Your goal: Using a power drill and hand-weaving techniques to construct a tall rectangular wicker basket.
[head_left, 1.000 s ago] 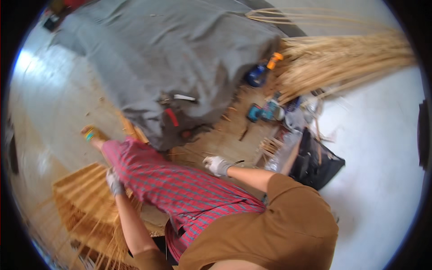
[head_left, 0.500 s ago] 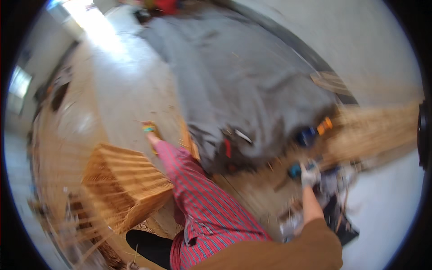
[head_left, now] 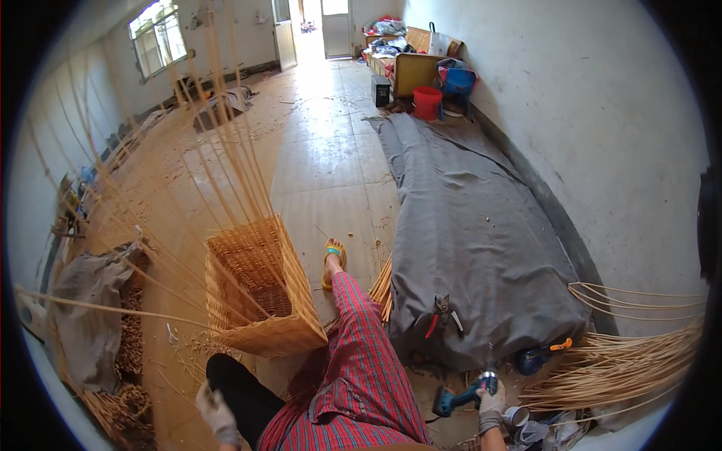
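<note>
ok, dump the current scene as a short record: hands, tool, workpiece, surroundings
right_hand: gloved hand, gripping the drill
left_hand: gloved hand, near the black-clad knee; no held item visible
tool: blue-teal cordless drill
workpiece: woven basket, rectangular, in front of the person, touched by neither hand
right_side: grey cloth with a red-handled tool on it; loose cane bundle
background: red bucket past the cloth's far end
</note>
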`<state>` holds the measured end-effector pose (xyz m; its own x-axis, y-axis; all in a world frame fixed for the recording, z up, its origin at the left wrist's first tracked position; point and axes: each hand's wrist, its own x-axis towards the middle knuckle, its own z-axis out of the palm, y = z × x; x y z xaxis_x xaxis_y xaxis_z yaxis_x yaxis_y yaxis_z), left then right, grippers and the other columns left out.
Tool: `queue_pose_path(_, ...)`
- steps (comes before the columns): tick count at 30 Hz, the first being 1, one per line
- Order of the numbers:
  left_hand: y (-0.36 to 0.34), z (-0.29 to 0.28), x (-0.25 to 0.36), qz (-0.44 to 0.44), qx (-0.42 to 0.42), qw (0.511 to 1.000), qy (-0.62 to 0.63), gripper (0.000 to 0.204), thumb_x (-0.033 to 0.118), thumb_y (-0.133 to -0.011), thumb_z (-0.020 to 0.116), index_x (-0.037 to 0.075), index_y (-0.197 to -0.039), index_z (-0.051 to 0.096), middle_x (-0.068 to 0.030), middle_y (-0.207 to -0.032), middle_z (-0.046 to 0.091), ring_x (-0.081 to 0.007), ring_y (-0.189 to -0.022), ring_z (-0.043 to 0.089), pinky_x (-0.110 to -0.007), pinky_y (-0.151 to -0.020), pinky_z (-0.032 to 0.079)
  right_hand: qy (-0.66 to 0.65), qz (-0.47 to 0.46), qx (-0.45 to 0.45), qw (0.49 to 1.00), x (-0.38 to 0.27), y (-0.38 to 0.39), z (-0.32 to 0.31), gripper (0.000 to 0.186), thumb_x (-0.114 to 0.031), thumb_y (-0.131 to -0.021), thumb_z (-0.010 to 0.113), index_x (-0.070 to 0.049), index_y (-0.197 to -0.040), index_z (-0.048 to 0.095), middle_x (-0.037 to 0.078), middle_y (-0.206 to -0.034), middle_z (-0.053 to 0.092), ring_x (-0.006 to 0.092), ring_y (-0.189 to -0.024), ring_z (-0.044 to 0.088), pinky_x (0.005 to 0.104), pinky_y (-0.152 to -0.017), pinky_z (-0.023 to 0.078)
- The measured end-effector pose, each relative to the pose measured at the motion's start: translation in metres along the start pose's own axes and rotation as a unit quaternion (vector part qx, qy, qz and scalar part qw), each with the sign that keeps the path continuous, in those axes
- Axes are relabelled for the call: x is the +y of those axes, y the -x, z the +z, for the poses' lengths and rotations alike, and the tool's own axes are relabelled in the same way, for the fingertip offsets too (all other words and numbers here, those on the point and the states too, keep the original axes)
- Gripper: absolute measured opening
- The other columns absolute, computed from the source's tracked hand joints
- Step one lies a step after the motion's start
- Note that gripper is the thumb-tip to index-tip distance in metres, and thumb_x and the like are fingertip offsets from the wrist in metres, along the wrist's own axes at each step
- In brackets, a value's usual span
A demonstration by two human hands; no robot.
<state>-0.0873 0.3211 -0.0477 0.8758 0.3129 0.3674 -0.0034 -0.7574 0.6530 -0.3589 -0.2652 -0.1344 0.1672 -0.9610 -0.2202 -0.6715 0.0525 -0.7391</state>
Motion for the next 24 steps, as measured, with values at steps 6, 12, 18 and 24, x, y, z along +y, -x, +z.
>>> queue_pose_path(6,-0.003,0.078,0.241,0.094,-0.466,0.768,0.429,0.031,-0.009,-0.092,0.053,0.0,-0.121,0.062,-0.0094,-0.11,0.066,-0.0139,-0.092,0.066,-0.026,-0.08,0.053,-0.031,-0.298,-0.08,0.951,-0.182,0.084,-0.026,0.077,-0.019,-0.065,0.081,-0.001,-0.135,0.053,0.02,-0.125,0.06,0.0326,-0.117,0.058,0.0407,-0.104,0.043)
queue_pose_path(12,0.053,0.11,0.3,-0.024,-0.623,0.638,0.452,0.061,0.03,-0.102,0.055,0.004,-0.152,0.03,-0.0129,-0.137,0.051,-0.015,-0.104,0.058,-0.031,-0.09,0.049,-0.117,-0.463,-0.276,0.834,-0.259,0.117,-0.013,0.079,-0.023,-0.075,0.083,-0.005,-0.143,0.047,0.016,-0.129,0.058,0.0264,-0.124,0.055,0.0363,-0.105,0.043)
queue_pose_path(18,0.053,0.119,0.267,-0.084,-0.554,0.603,0.567,0.056,0.046,-0.101,0.053,0.001,-0.133,0.048,-0.01,-0.119,0.06,-0.0188,-0.114,0.055,-0.034,-0.099,0.044,-0.071,-0.451,-0.473,0.753,-0.22,0.098,0.056,0.061,-0.011,-0.093,0.066,-0.004,-0.147,0.039,0.01,-0.131,0.059,0.0224,-0.12,0.058,0.0323,-0.104,0.046)
queue_pose_path(24,0.019,0.118,0.245,-0.073,-0.435,0.75,0.494,0.038,0.03,-0.097,0.063,0.006,-0.126,0.061,-0.0156,-0.114,0.057,-0.0242,-0.098,0.061,-0.034,-0.089,0.05,-0.413,0.161,-0.687,0.576,-0.221,0.096,0.112,0.057,-0.044,-0.098,0.057,-0.008,-0.141,0.046,0.015,-0.116,0.066,0.0248,-0.096,0.069,0.036,-0.082,0.059)
